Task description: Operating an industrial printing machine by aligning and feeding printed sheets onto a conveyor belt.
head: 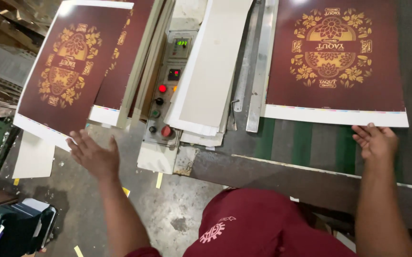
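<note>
At the machine bench, both hands work printed sheets.
Left hand (pixel 91 154), fingers spread, lifts one sheet (pixel 68 66); right hand (pixel 375 140), fingers together, should square the other sheet (pixel 334 62).

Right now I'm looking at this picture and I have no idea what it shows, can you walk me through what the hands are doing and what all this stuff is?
This is a single view from a camera worn on a person's head, looking down at their own two bare hands; the maroon shirt at the bottom is theirs.

The left hand is spread open at the lower edge of a dark red printed sheet with a gold flower pattern, which is tilted at the left. Whether the fingers grip it is hard to tell.

The right hand touches the white bottom margin of a second, matching sheet lying flat on a green and grey machine bed.

Between them sits a control panel with small lit displays, knobs and red buttons, and beside it a stack of plain pale boards.
</note>
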